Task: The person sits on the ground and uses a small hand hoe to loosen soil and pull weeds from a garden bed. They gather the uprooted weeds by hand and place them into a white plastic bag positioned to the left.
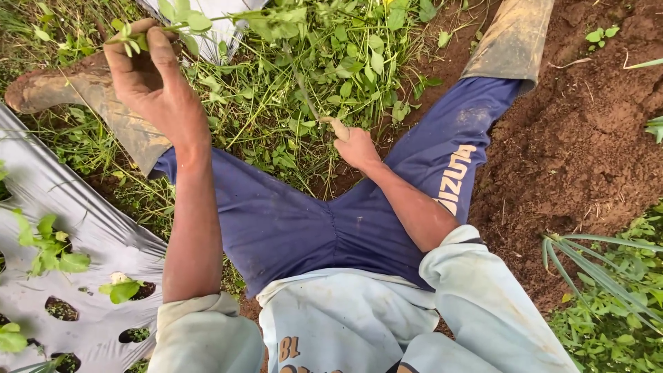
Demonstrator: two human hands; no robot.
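On weedy soil (573, 152), left hand (148, 79) grips weeds (183, 21); right hand (356, 146) clasps a wooden handle (338, 128).

The working end of the wooden-handled tool (337, 128) in the right hand (358, 147) is buried among weeds (304, 76). The left hand (153, 83) curls its fingers (131, 36) over a plucked stem (183, 24), hiding its base. Both muddy boots (514, 41) are cut off or covered.
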